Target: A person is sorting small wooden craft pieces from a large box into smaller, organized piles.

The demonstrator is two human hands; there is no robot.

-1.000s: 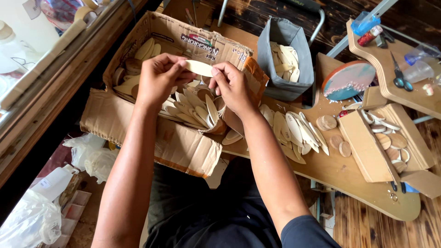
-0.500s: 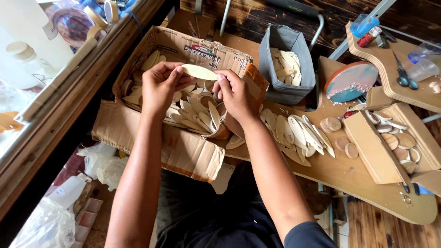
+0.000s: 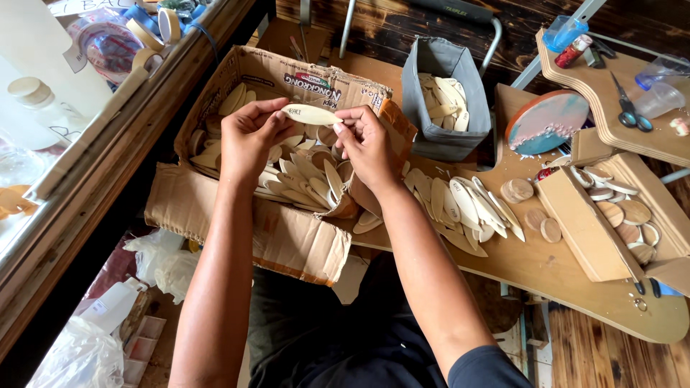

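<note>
While both pinch one leaf-shaped wooden piece by its ends, left hand and right hand hover over the cardboard box.

Cardboard box under both hands is packed with leaf-shaped wood pieces; its flaps wall left and near sides. Right: loose pieces and grey bin crowd the bench. Bare bench near-right gives passage.
</note>
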